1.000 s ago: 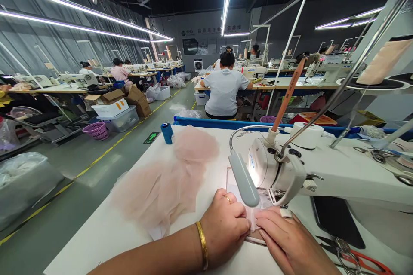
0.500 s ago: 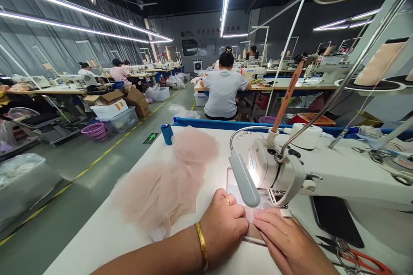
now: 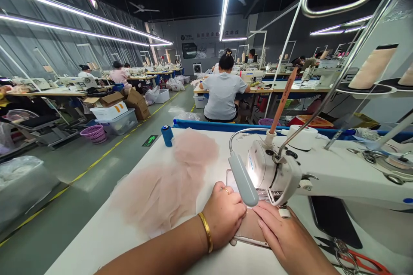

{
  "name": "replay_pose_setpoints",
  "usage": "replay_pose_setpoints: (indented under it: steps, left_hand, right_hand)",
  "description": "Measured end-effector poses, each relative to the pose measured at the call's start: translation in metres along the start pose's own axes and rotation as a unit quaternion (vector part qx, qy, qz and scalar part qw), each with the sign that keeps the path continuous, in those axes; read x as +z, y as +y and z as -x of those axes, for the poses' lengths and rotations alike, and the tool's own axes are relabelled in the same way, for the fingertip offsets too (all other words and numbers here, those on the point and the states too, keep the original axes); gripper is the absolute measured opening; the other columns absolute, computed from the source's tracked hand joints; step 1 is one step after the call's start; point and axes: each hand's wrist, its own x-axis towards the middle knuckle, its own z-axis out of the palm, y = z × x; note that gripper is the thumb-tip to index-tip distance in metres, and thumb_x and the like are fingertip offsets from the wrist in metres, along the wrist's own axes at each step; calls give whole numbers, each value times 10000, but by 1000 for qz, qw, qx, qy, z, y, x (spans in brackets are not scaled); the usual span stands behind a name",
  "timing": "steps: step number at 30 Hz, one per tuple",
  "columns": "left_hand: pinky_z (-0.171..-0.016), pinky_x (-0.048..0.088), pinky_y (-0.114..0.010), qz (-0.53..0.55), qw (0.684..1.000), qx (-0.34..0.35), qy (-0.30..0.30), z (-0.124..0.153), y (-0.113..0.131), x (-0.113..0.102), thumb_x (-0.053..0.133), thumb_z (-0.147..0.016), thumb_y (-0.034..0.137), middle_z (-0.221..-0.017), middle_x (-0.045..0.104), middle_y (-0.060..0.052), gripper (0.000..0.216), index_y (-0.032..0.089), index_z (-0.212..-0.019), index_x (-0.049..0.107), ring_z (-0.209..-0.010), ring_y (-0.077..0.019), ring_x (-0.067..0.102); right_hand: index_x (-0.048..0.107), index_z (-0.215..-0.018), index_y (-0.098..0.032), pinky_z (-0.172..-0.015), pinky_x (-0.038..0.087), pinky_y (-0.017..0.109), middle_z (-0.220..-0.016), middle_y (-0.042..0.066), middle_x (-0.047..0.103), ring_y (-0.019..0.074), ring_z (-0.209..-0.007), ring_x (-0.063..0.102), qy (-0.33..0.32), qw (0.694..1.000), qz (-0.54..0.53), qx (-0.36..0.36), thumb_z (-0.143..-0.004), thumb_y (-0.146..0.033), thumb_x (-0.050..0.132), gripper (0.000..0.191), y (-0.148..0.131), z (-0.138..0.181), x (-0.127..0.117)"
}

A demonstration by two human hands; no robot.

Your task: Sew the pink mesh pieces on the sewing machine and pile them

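Pale sheer fabric (image 3: 249,210): lies at the near side of the sewing machine (image 3: 269,172) head, between the fingertips of both hands; mostly hidden by fingers and by the grey lamp head (image 3: 243,181). Left hand (image 3: 224,215): fingers curled inward, at the left edge of the fabric; cannot tell how firmly anything is pinched. Right hand (image 3: 279,230): laid flat, fingers extended and close together, at the right. Pinkish-brown panel (image 3: 252,228) visible between hands, near side. Sheer pink fabric pile (image 3: 167,189) spread on the white table (image 3: 97,240), left; blue thread spool (image 3: 167,136) beyond it, far. Black phone (image 3: 334,221) and orange-handled scissors (image 3: 364,262) at right, scissors nearer.
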Motion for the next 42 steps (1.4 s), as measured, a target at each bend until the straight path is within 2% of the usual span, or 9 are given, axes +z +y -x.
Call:
replay_pose_setpoints:
  steps: [5,11,14,17,20,26,36,39,42]
  left_hand:
    - [-934,486,-447,27,999,-13,-34,-2,-4,-1,654,-974,185,-1030,725,-73,30,182,-979,683,-958,-260,650]
    - [-1010,525,-508,70,991,-97,-53,-1,-10,-7,751,-928,309,-1364,666,-164,421,159,-1310,656,-1188,-356,621]
    - [-1122,462,-540,90,980,-141,-109,-4,-9,-17,823,-906,412,-1474,622,-166,592,185,-1415,623,-1324,-379,568]
    - [-1181,402,-573,79,965,-172,-181,-6,-3,-30,801,-947,485,-1486,628,-147,523,214,-1374,667,-1391,-386,537]
    - [-1201,381,-598,45,956,-185,-224,-7,9,-42,780,-962,531,-1470,632,-185,562,165,-1373,669,-1409,-402,528]
    - [-985,546,-566,-16,937,-161,-311,-8,29,-55,702,-1007,483,-1158,721,-166,406,111,-1167,724,-1115,-373,671]
    - [-890,565,-504,-39,946,-138,-292,-4,30,-50,710,-990,488,-1074,735,-140,358,144,-1085,738,-1025,-360,707]
    - [-789,543,-394,-10,948,-85,-306,-1,27,-52,781,-940,498,-1047,768,-101,331,173,-999,752,-960,-317,734]
    - [-656,449,-304,57,959,-28,-277,3,19,-58,801,-938,432,-971,786,-20,260,203,-851,716,-887,-229,728]
  right_hand:
    - [718,-1372,-219,-762,695,415,-1243,127,804,292,-959,816,6,1000,26,-3,-1053,-259,460,413,4,0,1]
    - [713,-1385,-199,-760,700,413,-1251,139,802,287,-958,815,-5,999,39,3,-1074,-273,436,423,5,5,5]
    - [719,-1359,-181,-756,705,404,-1263,152,797,298,-999,816,10,999,38,-2,-1069,-261,445,407,5,6,5]
    - [701,-1349,-174,-821,704,399,-1268,133,799,306,-1069,808,51,998,23,-37,-1037,-199,496,374,3,3,-1]
    - [689,-1330,-186,-914,681,354,-1240,100,809,268,-1097,801,96,991,-16,-95,-981,-102,525,395,-3,-5,-7]
    - [681,-1345,-180,-1007,640,299,-1262,102,798,229,-1133,786,95,984,-72,-131,-959,-103,579,406,-17,-17,-12]
    - [643,-1399,-165,-1049,606,281,-1315,108,779,219,-1199,759,93,984,-74,-136,-949,-107,590,457,-16,-15,-9]
    - [594,-1472,-174,-1002,631,306,-1400,101,745,247,-1246,745,58,986,-51,-147,-914,-110,594,561,-18,-18,-7]
    - [594,-1480,-221,-933,643,306,-1376,64,765,255,-1238,751,3,985,-71,-160,-920,-132,585,567,-18,-19,-3]
